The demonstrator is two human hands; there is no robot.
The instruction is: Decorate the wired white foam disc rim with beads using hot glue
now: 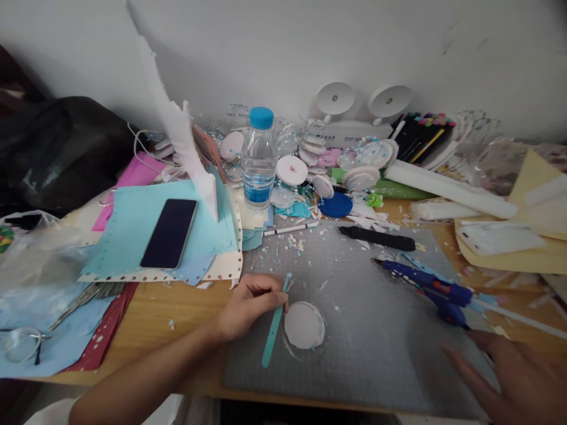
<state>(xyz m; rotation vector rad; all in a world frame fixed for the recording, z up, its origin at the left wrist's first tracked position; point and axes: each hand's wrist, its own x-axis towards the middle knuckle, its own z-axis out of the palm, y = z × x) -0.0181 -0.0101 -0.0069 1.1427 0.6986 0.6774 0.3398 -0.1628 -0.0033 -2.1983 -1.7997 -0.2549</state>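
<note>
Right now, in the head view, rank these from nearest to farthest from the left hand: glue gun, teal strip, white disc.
1. Teal strip: in the left hand
2. White disc: just right of it
3. Glue gun: much farther right

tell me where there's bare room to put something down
The mat looks mostly bare between the white disc and right hand, below the glue gun. Nearly bare wood shows between the left forearm and cream paper. It's crowded behind, around the bottle and other discs.
</note>
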